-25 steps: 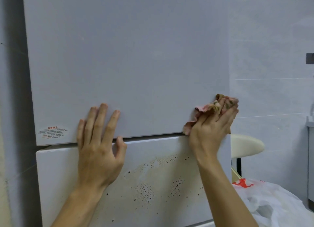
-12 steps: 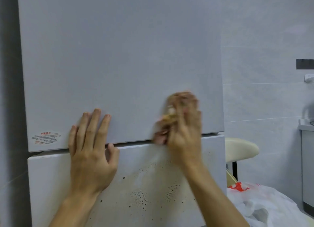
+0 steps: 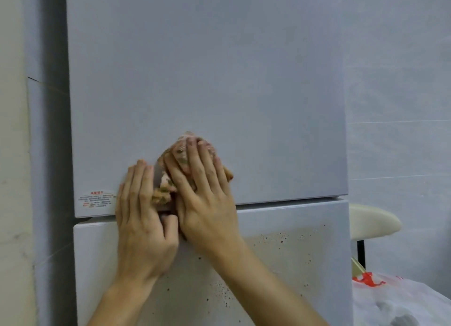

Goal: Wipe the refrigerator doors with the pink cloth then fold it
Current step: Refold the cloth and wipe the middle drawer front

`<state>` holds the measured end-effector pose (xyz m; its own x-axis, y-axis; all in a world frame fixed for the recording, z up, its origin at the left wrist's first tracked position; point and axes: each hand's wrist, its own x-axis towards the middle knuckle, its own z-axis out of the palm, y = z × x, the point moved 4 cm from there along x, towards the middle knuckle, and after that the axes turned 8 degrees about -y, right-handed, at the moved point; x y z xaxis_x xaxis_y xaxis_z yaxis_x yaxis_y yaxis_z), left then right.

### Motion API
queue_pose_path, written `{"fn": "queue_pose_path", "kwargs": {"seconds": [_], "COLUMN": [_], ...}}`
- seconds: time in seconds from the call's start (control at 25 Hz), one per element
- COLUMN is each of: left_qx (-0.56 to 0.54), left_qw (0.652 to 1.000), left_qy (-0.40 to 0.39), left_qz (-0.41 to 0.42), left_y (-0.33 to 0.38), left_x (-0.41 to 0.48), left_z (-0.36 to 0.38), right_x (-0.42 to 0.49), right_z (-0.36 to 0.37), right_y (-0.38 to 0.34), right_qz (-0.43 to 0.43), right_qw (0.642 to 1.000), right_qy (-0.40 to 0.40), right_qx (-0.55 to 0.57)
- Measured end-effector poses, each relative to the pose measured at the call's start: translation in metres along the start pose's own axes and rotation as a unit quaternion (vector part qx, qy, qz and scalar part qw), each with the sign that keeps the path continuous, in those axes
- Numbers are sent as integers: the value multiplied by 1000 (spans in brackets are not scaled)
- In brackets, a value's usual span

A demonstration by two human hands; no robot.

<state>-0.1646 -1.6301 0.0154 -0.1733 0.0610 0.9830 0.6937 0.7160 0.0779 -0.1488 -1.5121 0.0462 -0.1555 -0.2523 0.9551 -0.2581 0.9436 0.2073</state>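
Note:
The grey upper refrigerator door (image 3: 207,81) fills the middle of the view, with the lower door (image 3: 292,252) beneath it, stained with brown spots. My right hand (image 3: 202,194) presses the bunched pink cloth (image 3: 181,152) flat against the bottom of the upper door, fingers straight. My left hand (image 3: 141,218) lies flat on the doors just left of it, across the gap between them, its fingers touching the cloth's edge. Most of the cloth is hidden under my right hand.
A small warning sticker (image 3: 96,200) sits at the upper door's bottom left corner. A cream stool (image 3: 373,222) stands to the right of the fridge, with a white plastic bag (image 3: 400,301) below it. Tiled wall (image 3: 400,106) lies to the right.
My right hand has slid the cloth leftward along the bottom of the upper door, from the right edge to beside my left hand. My left hand has stayed in place.

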Motion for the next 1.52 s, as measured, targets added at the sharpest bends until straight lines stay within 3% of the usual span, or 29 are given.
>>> {"fn": "queue_pose_path", "kwargs": {"seconds": [0.04,0.12,0.2,0.28,0.32,0.36,0.44,0.56,0.76,0.88,1.04,1.16,1.32,1.4,1.52], "left_qx": [2,20,33,39,39,35,18,-2,57,64,-6,-78,-139,-119,12], "left_qw": [1000,1000,999,999,999,999,999,998,997,998,1000,996,989,992,1000], "left_qy": [-7,-16,-19,-17,-16,-18,-34,-57,-37,0,5,-12,-36,-30,1], "left_qz": [-1,4,2,-3,-6,-7,-4,20,33,16,3,-45,-48,-32,-4], "left_y": [0,1,2,3,3,3,2,-4,-43,-67,-94,-110,-118,-123,-134], "left_x": [0,-1,-1,-1,-1,-1,-1,-3,-29,-53,-81,-97,-104,-104,-103], "left_z": [0,0,2,4,5,4,2,-4,-19,-28,-36,-39,-34,-36,-50], "right_x": [-9,-19,-27,-43,-47,-51,-54,-55,-60,-64,-60,-55,-59,-72,-115], "right_z": [-3,-24,-51,-71,-80,-82,-74,-61,-26,0,44,62,55,53,63], "right_y": [3,38,94,146,156,161,157,130,43,-16,-97,-132,-114,-112,-129], "right_qz": [-19,23,150,316,352,360,349,337,252,183,52,26,8,9,1], "right_qw": [1000,1000,983,917,898,903,928,937,943,966,987,987,990,990,992], "right_qy": [-13,-11,50,131,152,141,87,69,85,52,24,19,50,33,-7], "right_qx": [-10,4,91,202,214,189,98,57,198,175,153,160,131,133,125]}}
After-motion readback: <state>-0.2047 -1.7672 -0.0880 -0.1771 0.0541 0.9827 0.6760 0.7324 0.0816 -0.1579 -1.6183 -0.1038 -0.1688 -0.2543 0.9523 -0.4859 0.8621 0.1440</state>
